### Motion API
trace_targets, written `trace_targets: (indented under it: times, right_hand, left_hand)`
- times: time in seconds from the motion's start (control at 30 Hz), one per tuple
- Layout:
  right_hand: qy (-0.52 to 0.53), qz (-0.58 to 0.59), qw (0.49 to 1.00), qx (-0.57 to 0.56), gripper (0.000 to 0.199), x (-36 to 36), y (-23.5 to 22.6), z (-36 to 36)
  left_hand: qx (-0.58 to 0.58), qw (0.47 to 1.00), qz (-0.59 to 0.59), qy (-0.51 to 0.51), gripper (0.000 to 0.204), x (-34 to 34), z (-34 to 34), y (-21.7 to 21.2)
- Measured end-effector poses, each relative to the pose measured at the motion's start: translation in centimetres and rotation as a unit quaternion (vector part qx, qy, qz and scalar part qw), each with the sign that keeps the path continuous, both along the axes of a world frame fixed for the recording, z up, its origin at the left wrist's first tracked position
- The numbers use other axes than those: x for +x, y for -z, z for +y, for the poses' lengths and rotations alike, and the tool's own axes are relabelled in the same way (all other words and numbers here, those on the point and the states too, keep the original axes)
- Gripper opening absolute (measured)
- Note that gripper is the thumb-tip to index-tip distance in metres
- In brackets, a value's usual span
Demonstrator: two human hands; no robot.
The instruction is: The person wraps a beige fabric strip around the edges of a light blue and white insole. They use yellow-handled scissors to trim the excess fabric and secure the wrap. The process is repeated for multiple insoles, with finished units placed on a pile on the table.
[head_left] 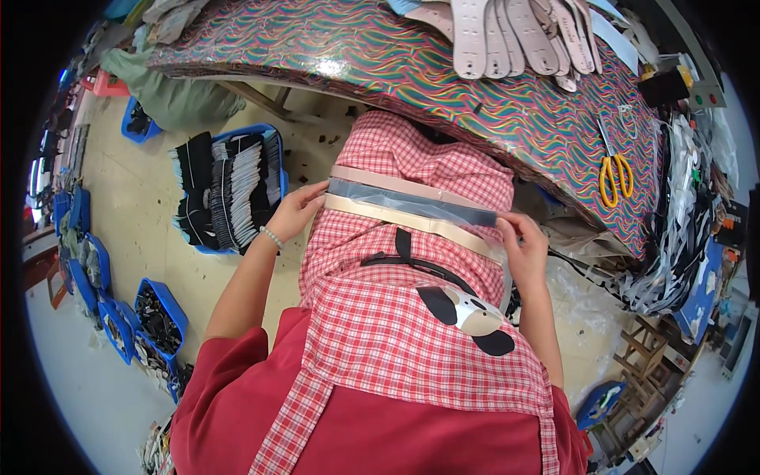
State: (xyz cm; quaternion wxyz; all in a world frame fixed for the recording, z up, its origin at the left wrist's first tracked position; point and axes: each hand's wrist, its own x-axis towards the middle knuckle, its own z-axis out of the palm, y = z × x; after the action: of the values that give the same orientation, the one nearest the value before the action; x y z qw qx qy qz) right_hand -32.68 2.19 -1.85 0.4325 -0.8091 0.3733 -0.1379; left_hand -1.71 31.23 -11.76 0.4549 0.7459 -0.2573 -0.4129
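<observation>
At frame centre, the left hand (297,212) and right hand (522,244) are each pinching an end of a bundle of beige strips (412,207) in clear film, held across the checked apron (396,317). Judgement: even grip at both ends is keeping the strips aligned.
</observation>
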Motion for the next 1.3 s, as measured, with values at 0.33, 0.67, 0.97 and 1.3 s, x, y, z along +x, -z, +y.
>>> trace_targets:
  times: [0.33,0.67,0.97,1.3]
  right_hand:
    - [-0.291,-0.087,0.945,-0.125,0.012,14.3,0.2,4.8]
    - [-0.412,0.078,0.902,0.101,0.019,20.0,1.3,7.7]
    - [-0.354,0.067,0.915,-0.183,0.017,16.2,1.0,3.8]
    - [-0.46,-0.033,0.879,-0.12,0.015,25.4,3.7,9.6]
  left_hand:
    - [0.005,0.983,-0.073,0.169,0.032,3.7,1.7,0.2]
    - [0.018,0.993,0.082,0.081,0.02,3.7,2.0,-4.3]
    - [0.117,0.959,-0.259,-0.01,0.018,5.3,4.2,-1.9]
    - [0.414,0.818,-0.026,0.399,0.019,-1.6,20.7,8.1]
